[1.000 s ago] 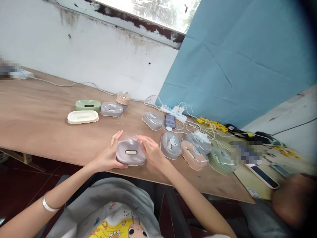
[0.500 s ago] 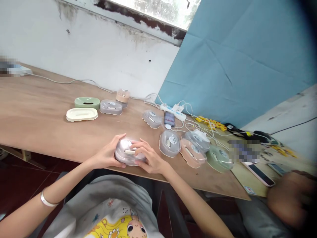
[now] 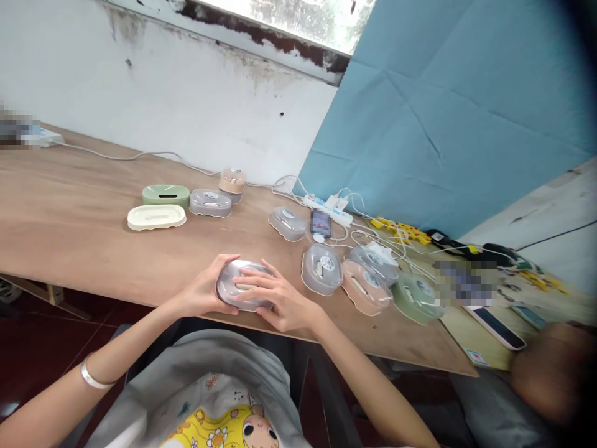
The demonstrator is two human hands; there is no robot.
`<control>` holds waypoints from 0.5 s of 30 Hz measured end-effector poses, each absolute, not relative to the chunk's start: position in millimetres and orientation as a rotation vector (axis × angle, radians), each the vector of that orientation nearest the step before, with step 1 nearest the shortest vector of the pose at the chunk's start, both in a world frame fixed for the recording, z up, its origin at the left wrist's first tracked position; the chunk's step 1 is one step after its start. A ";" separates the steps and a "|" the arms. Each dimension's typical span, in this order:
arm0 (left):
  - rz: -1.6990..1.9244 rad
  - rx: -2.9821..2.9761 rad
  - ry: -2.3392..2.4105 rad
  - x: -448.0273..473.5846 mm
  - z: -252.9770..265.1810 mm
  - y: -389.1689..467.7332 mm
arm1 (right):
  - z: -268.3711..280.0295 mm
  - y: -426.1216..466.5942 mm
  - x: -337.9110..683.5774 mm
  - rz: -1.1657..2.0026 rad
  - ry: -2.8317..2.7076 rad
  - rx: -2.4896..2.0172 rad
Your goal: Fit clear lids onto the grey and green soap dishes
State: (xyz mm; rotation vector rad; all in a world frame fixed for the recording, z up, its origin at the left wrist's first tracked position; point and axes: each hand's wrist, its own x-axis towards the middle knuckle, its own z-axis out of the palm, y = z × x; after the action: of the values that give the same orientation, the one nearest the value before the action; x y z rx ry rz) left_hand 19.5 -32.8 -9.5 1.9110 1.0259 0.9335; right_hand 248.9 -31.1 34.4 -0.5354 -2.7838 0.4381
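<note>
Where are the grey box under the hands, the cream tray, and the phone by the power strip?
grey box point(image 3: 239, 275): head view, on its clear lid between the two hands.
cream tray point(image 3: 157, 217): head view, on the middle of its top.
phone point(image 3: 320, 222): head view, on its lit screen.

Left of centre sit a cream soap box point(image 3: 156, 217) and a green one point(image 3: 166, 195); a phone point(image 3: 320, 222) lies mid-frame.
</note>
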 end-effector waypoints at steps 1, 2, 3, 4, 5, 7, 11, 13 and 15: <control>0.932 1.902 1.024 19.5 -9.9 -32.9 | 34.1 -30.5 247.3 0.425 -2.785 -0.537; 0.930 1.894 1.019 19.6 -10.7 -32.8 | 33.3 -29.5 245.7 0.407 -2.785 -0.537; 0.926 1.888 1.013 19.7 -11.6 -32.7 | 32.1 -28.1 244.0 0.386 -2.783 -0.536; 0.922 1.882 1.007 19.8 -12.5 -32.5 | 30.6 -26.3 242.4 0.369 -2.780 -0.531; 0.918 1.878 1.005 20.0 -13.2 -32.2 | 29.0 -24.5 241.0 0.355 -2.776 -0.523; 0.922 1.878 1.011 20.5 -13.7 -31.7 | 26.0 -21.0 238.7 0.329 -2.773 -0.525; 0.947 1.894 1.035 21.8 -10.0 -32.2 | 26.8 -16.2 236.1 0.263 -2.748 -0.647; 0.944 1.899 1.057 22.6 -6.8 -33.3 | 31.1 -14.3 235.1 0.265 -2.747 -0.678; 0.933 1.897 1.085 23.4 -4.2 -34.4 | 35.7 -12.1 234.3 0.280 -2.761 -0.667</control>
State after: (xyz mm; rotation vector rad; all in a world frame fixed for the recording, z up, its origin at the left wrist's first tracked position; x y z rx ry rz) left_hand 23.4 -34.4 -4.2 1.8973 1.0854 0.9332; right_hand 234.3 -12.1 35.7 -0.6670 -2.7612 0.2798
